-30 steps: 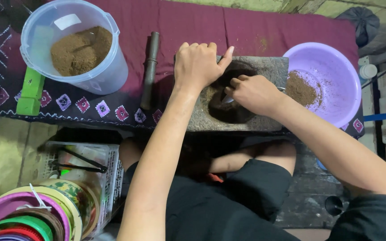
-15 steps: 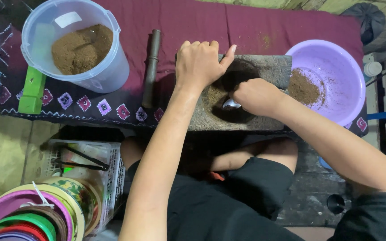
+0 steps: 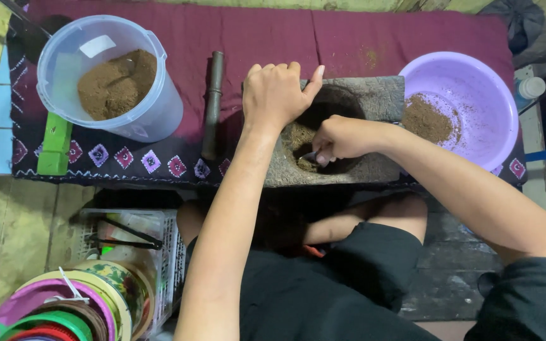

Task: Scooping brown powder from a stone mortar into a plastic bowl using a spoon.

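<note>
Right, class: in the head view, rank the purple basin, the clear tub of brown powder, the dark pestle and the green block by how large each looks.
1. Purple basin and clear tub: they look about alike, and the taller tub rises nearer the camera, so no ranking.
2. Dark pestle.
3. Green block.

Head view, steeply down, close.

Soft, even light falls from above, bright enough to show colours clearly. The translucent round plastic tub of brown powder (image 3: 112, 79) carries a pale sheen on its rim, and the lilac plastic basin (image 3: 469, 107) looks slightly washed out. Deep shadow fills the hollow of the grey stone mortar slab (image 3: 374, 101) and the space under the dark red patterned cloth (image 3: 273, 38). Focus is sharp in the centre; corners are dimmer and slightly soft.
</note>
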